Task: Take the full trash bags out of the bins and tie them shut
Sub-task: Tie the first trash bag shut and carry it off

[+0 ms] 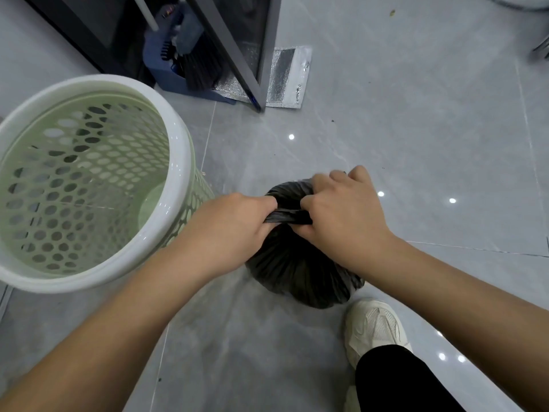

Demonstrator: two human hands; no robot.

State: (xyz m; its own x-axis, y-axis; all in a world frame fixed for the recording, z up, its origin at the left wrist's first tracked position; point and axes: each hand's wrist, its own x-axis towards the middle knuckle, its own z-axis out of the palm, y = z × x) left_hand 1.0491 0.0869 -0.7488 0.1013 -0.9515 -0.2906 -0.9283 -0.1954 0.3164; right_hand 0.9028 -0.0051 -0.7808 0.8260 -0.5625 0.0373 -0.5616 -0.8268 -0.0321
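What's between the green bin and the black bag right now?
In the head view, only the left hand and bare floor tile separate the bin from the bag.

Grey tile floor (386, 99), glossy, marbled veining, grout lines visible, several bright ceiling-light reflections on the right and mid area. Small dark specks of debris scattered on it far right. Far centre: dark metal frame (237, 55) standing on the floor, leg slanting in view. Silver foil insulated bag (286, 77) lies flat behind its foot. Left of that, blue dustpan (166, 69) holding a black-bristled brush (199, 69), with a white handle (145, 11) above. Near right: off-white sneaker (374, 325), black trouser leg (395, 382) above it.
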